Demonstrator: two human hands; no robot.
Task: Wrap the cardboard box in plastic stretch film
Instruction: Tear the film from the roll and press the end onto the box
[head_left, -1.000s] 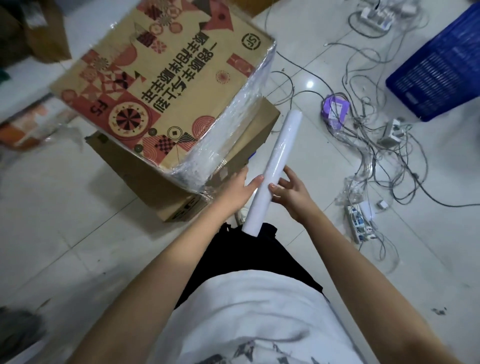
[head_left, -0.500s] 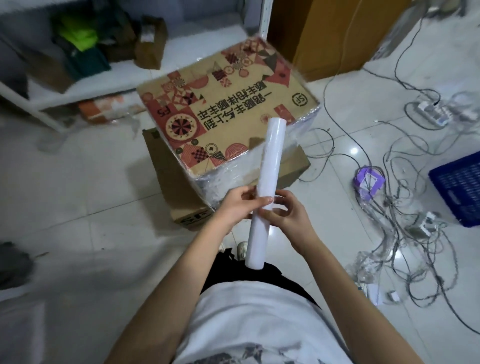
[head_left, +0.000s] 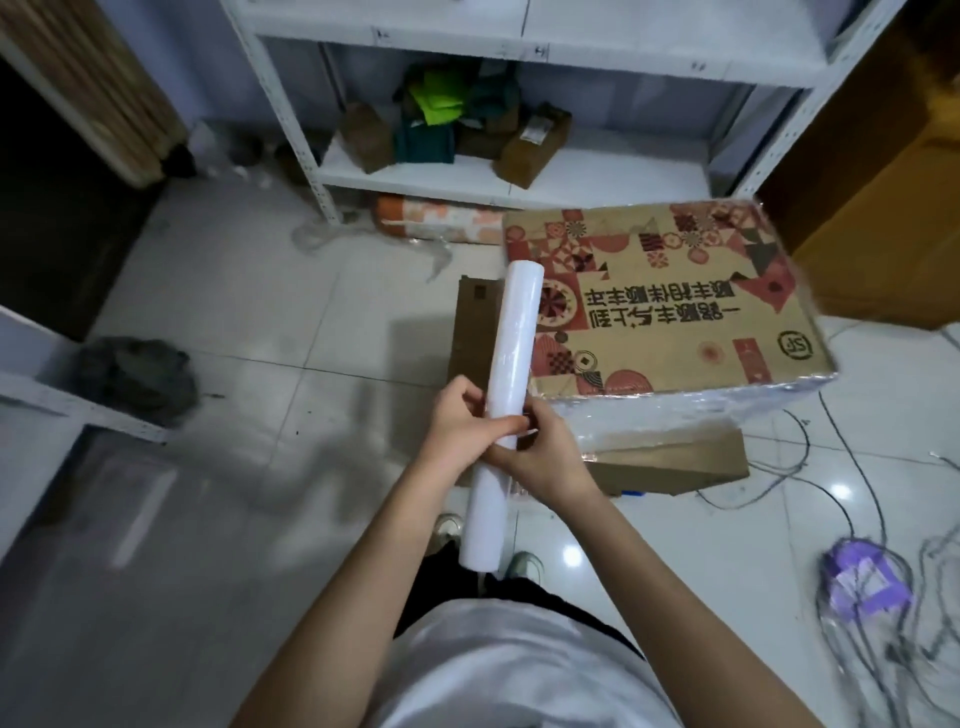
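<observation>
A white roll of stretch film (head_left: 506, 395) stands nearly upright in front of me, held at its middle by both hands. My left hand (head_left: 460, 423) grips it from the left, fingers curled over the roll. My right hand (head_left: 537, 457) grips it from the right and below. The printed cardboard box (head_left: 660, 306) with red patterns lies to the right on a plain cardboard box (head_left: 670, 462); clear film covers its near side face (head_left: 675, 408). The roll's top end overlaps the printed box's left edge in view.
White metal shelving (head_left: 519, 182) with brown parcels stands behind. A dark bag (head_left: 137, 379) lies on the tiled floor at left. Cables (head_left: 857, 499) and a purple object (head_left: 865, 584) lie at right. A brown cabinet (head_left: 883, 171) stands at far right.
My view has swung left, so the box now sits to the right and the shelving shows. Both hands have kept hold of the roll at its middle, now more upright.
</observation>
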